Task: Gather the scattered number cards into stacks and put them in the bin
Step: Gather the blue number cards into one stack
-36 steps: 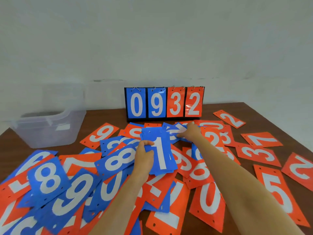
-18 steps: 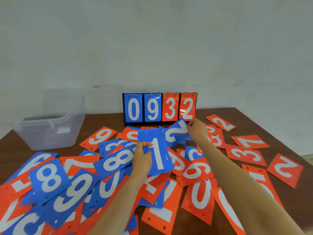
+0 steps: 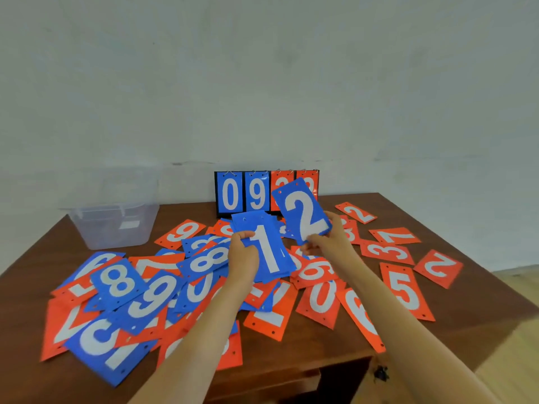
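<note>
The step in hand looked to be the building of a blue stack. The left hand (image 3: 243, 256) gripped a stack of blue cards (image 3: 269, 255) by its left edge, thumb on top and a 1 showing, raised over the middle of the bench (image 3: 481, 313). At about two o'clock from that stack, the right hand (image 3: 329, 240) pinched a single blue 2 card (image 3: 304, 212) by its lower corner. The card was tilted up and off the pile, and it hid part of the scoreboard (image 3: 242, 193) standing at twelve o'clock. Whether card and stack touched could not be told. The clear bin (image 3: 113, 228) sat at ten o'clock, well apart from both hands, and its contents could not be made out. Loose cards covered much of the bench, blue ones such as an 8 (image 3: 118, 282) mostly from seven to nine o'clock, orange ones such as a 5 (image 3: 405, 290) from one to five. The task seemed early. The next move likely called for laying the 2 flat on the 1 with edges squared, the left thumb easing to admit it without letting the stack fan out.
</note>
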`<state>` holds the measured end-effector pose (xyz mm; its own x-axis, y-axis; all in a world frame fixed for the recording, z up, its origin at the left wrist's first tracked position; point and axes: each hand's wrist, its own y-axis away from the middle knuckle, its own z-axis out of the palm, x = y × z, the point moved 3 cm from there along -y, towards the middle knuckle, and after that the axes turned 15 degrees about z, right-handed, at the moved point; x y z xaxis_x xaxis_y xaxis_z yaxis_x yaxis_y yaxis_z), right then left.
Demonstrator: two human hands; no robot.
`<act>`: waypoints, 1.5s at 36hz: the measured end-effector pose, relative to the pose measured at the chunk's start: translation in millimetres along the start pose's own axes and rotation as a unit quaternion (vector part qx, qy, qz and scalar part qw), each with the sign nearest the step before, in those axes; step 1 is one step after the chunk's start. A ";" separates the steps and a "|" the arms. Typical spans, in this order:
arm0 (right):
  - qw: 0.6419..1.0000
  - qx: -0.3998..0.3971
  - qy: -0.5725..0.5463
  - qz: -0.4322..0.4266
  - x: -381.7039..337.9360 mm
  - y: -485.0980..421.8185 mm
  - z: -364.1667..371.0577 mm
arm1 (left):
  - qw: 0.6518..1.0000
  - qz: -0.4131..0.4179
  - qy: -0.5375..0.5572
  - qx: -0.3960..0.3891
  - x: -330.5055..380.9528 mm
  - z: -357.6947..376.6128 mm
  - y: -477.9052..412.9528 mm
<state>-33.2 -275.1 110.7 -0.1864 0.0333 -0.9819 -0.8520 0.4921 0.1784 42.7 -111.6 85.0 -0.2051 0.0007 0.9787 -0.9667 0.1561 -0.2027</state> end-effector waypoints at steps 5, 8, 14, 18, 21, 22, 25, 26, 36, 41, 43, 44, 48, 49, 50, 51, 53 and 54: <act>0.998 -0.032 0.050 0.016 13.4 21.5 14.5 | 0.999 0.010 0.038 0.008 11.3 -1.8 16.6; 0.989 -0.010 0.144 0.017 19.7 25.5 20.0 | 0.998 0.016 0.059 0.010 11.7 -3.5 23.2; 0.939 0.054 0.336 -0.047 20.6 35.6 30.9 | 0.997 0.053 0.043 0.033 7.6 -9.1 28.5; 0.899 0.105 0.415 -0.089 24.1 30.0 35.4 | 0.998 0.053 0.025 0.033 2.6 -10.0 27.4; 0.896 0.094 0.422 -0.097 29.1 24.6 39.7 | 0.999 0.033 0.020 0.031 -3.3 -8.5 25.1; 0.896 0.080 0.425 -0.097 31.1 22.6 41.3 | 0.999 0.027 0.019 0.028 -6.1 -7.6 23.6; 0.899 0.037 0.429 -0.084 37.6 13.7 44.1 | 1.000 0.015 0.011 0.020 -16.7 -4.7 18.0; 0.899 0.027 0.431 -0.079 40.4 9.6 44.2 | 1.000 0.011 0.010 0.019 -20.6 -3.7 15.9; 0.892 0.060 0.448 0.018 51.1 -87.0 3.9 | 0.999 -0.038 -0.015 0.024 -60.2 7.5 -22.5; 0.840 -0.013 0.530 0.116 48.5 -138.9 -24.1 | 0.999 -0.028 -0.044 -0.002 -76.1 16.4 -42.1; 0.814 -0.047 0.563 0.135 46.6 -155.5 -29.7 | 0.998 -0.024 -0.059 -0.017 -82.6 21.8 -49.9; 0.801 -0.058 0.580 0.137 46.5 -163.3 -31.7 | 0.997 -0.021 -0.067 -0.028 -85.1 24.6 -52.9; 0.781 -0.086 0.603 0.139 47.6 -183.4 -34.2 | 0.996 -0.006 -0.072 -0.059 -89.6 35.0 -58.6; 0.782 -0.088 0.602 0.137 46.9 -185.4 -33.6 | 0.996 -0.006 -0.069 -0.063 -90.3 37.1 -59.6; 0.782 -0.092 0.601 0.135 46.3 -187.0 -32.7 | 0.996 -0.007 -0.065 -0.065 -91.1 39.1 -60.8; 0.783 -0.094 0.600 0.134 46.6 -189.5 -32.4 | 0.996 -0.009 -0.064 -0.067 -92.2 40.8 -61.9; 0.787 -0.097 0.594 0.137 47.6 -193.1 -32.4 | 0.996 -0.010 -0.064 -0.069 -93.7 43.0 -63.3; 0.788 -0.097 0.593 0.136 48.3 -194.3 -32.7 | 0.996 -0.011 -0.063 -0.070 -94.5 43.8 -63.4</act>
<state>107.4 -397.5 30.7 -0.6036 -0.7776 -0.1760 -0.7384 0.4619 0.4914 116.6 -164.8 4.0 -0.2102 -0.1258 0.9695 -0.9420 0.2915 -0.1664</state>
